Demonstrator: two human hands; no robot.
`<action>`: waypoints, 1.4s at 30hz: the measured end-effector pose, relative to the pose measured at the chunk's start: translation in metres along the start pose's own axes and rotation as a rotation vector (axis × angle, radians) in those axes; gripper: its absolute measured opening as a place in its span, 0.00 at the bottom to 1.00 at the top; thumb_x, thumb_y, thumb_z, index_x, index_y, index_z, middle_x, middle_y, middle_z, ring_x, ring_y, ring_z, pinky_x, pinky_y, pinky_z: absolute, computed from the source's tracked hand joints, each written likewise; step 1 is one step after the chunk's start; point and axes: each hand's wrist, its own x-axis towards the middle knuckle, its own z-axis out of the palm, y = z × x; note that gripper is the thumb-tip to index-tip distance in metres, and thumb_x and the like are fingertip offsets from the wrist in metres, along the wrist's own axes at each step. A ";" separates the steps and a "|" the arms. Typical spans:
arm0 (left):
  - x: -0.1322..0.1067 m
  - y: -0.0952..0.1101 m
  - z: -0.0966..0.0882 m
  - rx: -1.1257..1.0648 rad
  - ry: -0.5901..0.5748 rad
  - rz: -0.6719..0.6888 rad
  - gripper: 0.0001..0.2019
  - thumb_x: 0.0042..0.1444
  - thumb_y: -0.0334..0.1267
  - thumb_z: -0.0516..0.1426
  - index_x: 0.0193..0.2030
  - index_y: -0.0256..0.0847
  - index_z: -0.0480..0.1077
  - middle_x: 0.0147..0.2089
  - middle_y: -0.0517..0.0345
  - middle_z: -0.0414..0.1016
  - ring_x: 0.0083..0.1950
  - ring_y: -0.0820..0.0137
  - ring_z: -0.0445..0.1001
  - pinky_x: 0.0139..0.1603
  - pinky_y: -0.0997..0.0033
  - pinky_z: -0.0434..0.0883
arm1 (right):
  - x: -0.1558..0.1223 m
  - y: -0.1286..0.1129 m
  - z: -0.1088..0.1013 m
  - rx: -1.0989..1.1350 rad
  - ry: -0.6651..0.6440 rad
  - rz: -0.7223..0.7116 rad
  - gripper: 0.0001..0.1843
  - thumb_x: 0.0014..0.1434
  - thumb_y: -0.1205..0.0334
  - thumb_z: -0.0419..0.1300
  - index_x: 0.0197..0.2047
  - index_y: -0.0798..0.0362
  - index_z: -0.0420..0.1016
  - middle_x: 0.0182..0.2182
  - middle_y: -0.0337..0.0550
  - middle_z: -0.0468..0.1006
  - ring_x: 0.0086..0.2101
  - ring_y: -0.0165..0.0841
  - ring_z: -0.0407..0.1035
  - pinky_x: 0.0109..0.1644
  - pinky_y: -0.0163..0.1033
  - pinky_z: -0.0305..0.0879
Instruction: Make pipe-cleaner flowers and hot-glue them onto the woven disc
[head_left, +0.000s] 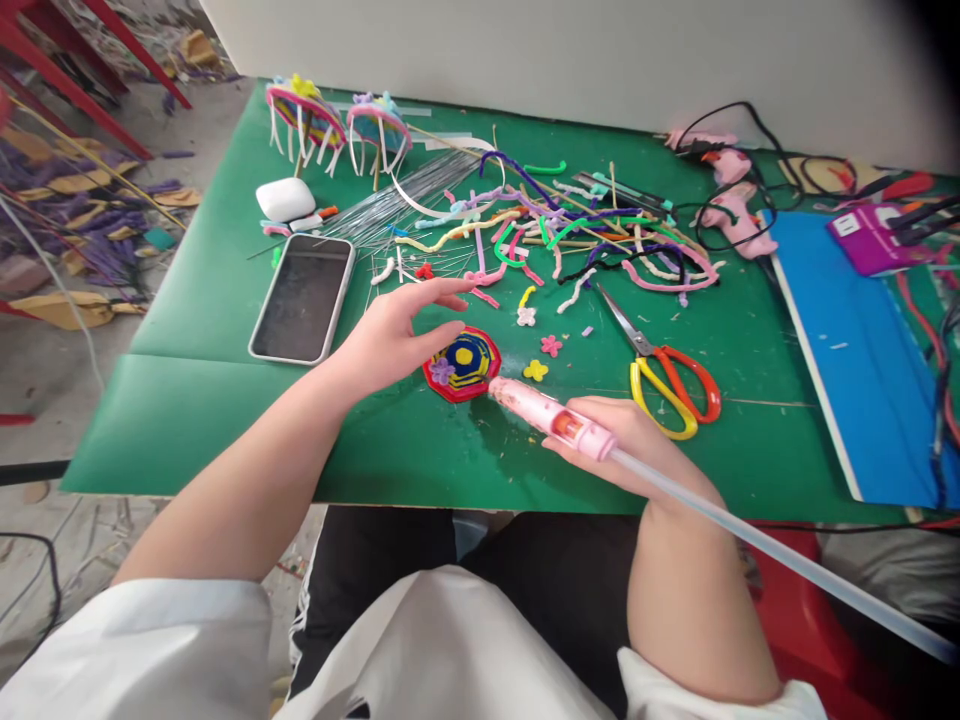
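My right hand (634, 445) is closed around a pink glue gun (551, 418) with a long clear glue stick (780, 560) trailing back from it. Its nozzle points at a coiled pipe-cleaner disc (463, 364), red-rimmed with blue and yellow rings and a small purple flower on it. My left hand (397, 335) hovers just left of the disc, fingers stretched out and apart, holding nothing. Small yellow (535, 370) and pink (551, 345) flower pieces lie beside the disc on the green table (210, 400).
A phone (302, 297) and a white earbud case (285, 198) lie at the left. Scissors (664, 375) with red and yellow handles lie right of the disc. A heap of pipe cleaners (570, 235), two small pipe-cleaner umbrellas (337, 120), another glue gun (731, 200) and a blue board (862, 350) fill the back and right.
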 end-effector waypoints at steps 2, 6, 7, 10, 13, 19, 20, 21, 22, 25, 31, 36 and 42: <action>0.000 0.000 0.001 -0.006 -0.004 0.002 0.22 0.54 0.37 0.56 0.57 0.43 0.66 0.49 0.54 0.76 0.50 0.64 0.73 0.54 0.61 0.69 | 0.000 0.000 0.000 0.001 -0.005 0.007 0.11 0.54 0.61 0.59 0.23 0.53 0.62 0.22 0.37 0.66 0.23 0.27 0.60 0.26 0.32 0.55; 0.000 -0.002 0.002 -0.011 -0.001 -0.006 0.21 0.54 0.37 0.56 0.56 0.43 0.67 0.48 0.54 0.76 0.50 0.64 0.73 0.54 0.61 0.69 | -0.001 0.001 0.000 -0.008 -0.009 0.014 0.12 0.54 0.60 0.59 0.22 0.52 0.62 0.21 0.37 0.66 0.23 0.28 0.60 0.26 0.32 0.55; 0.000 -0.002 0.002 -0.010 0.003 -0.010 0.21 0.54 0.37 0.56 0.56 0.43 0.67 0.48 0.54 0.76 0.50 0.64 0.73 0.54 0.61 0.69 | -0.001 0.001 0.000 -0.010 -0.011 0.013 0.12 0.54 0.60 0.59 0.22 0.52 0.62 0.22 0.37 0.66 0.24 0.28 0.60 0.26 0.32 0.54; 0.000 -0.003 0.002 -0.003 0.009 -0.011 0.21 0.54 0.37 0.56 0.56 0.43 0.67 0.48 0.54 0.76 0.49 0.65 0.73 0.53 0.62 0.69 | -0.001 0.002 0.001 -0.008 -0.016 0.014 0.13 0.54 0.59 0.58 0.22 0.52 0.62 0.21 0.37 0.66 0.23 0.28 0.60 0.26 0.33 0.54; 0.001 -0.004 0.003 0.001 0.008 -0.002 0.20 0.55 0.37 0.55 0.56 0.43 0.67 0.48 0.53 0.76 0.50 0.65 0.73 0.53 0.62 0.69 | -0.001 0.002 0.001 -0.003 -0.018 0.020 0.13 0.55 0.58 0.58 0.23 0.52 0.61 0.21 0.36 0.65 0.24 0.28 0.59 0.27 0.33 0.54; 0.000 -0.004 0.000 0.061 -0.107 0.038 0.24 0.55 0.43 0.56 0.59 0.43 0.63 0.55 0.52 0.71 0.56 0.61 0.69 0.57 0.60 0.66 | -0.001 0.004 0.002 0.012 -0.022 0.025 0.14 0.55 0.58 0.58 0.23 0.52 0.60 0.21 0.35 0.64 0.23 0.27 0.58 0.26 0.32 0.53; 0.000 -0.004 0.000 0.094 -0.175 0.072 0.28 0.53 0.46 0.58 0.61 0.45 0.61 0.59 0.52 0.68 0.60 0.59 0.66 0.60 0.59 0.64 | -0.001 0.005 0.002 0.014 -0.018 0.023 0.14 0.55 0.59 0.58 0.23 0.52 0.59 0.21 0.35 0.63 0.23 0.27 0.58 0.26 0.32 0.53; -0.001 -0.005 0.000 0.137 -0.248 0.109 0.33 0.51 0.49 0.60 0.63 0.46 0.58 0.63 0.52 0.64 0.64 0.57 0.61 0.62 0.57 0.61 | -0.001 0.005 0.002 0.014 -0.015 0.021 0.14 0.55 0.59 0.59 0.23 0.52 0.59 0.21 0.35 0.64 0.23 0.26 0.58 0.26 0.32 0.53; -0.001 -0.006 0.001 0.186 -0.314 0.142 0.38 0.48 0.51 0.61 0.65 0.48 0.55 0.66 0.52 0.59 0.67 0.55 0.55 0.65 0.55 0.57 | -0.001 0.005 0.002 0.014 -0.012 0.018 0.13 0.55 0.60 0.59 0.23 0.52 0.60 0.21 0.35 0.64 0.23 0.26 0.58 0.26 0.32 0.53; -0.004 -0.009 0.005 0.332 -0.425 0.171 0.45 0.46 0.55 0.61 0.68 0.50 0.46 0.70 0.51 0.50 0.70 0.53 0.45 0.68 0.49 0.48 | -0.001 0.006 0.002 0.018 -0.014 0.016 0.13 0.55 0.61 0.59 0.23 0.52 0.60 0.21 0.35 0.65 0.24 0.26 0.59 0.27 0.31 0.53; -0.005 -0.013 0.010 0.468 -0.442 0.176 0.44 0.49 0.55 0.60 0.69 0.50 0.43 0.69 0.47 0.48 0.70 0.54 0.47 0.68 0.52 0.47 | -0.001 0.005 0.002 0.004 -0.018 0.002 0.13 0.55 0.62 0.59 0.23 0.52 0.59 0.21 0.35 0.65 0.23 0.26 0.59 0.27 0.31 0.53; -0.005 -0.011 0.010 0.473 -0.448 0.174 0.45 0.49 0.55 0.59 0.69 0.50 0.42 0.69 0.48 0.50 0.70 0.55 0.47 0.68 0.52 0.47 | 0.000 0.006 0.002 -0.008 -0.011 -0.010 0.14 0.55 0.61 0.59 0.23 0.52 0.59 0.21 0.34 0.64 0.23 0.25 0.58 0.27 0.30 0.53; -0.005 -0.010 0.010 0.486 -0.456 0.156 0.45 0.48 0.57 0.59 0.69 0.50 0.42 0.69 0.49 0.49 0.71 0.51 0.40 0.68 0.49 0.46 | 0.000 0.008 0.003 -0.025 -0.012 -0.020 0.14 0.55 0.59 0.59 0.22 0.52 0.59 0.21 0.35 0.64 0.23 0.26 0.59 0.27 0.31 0.53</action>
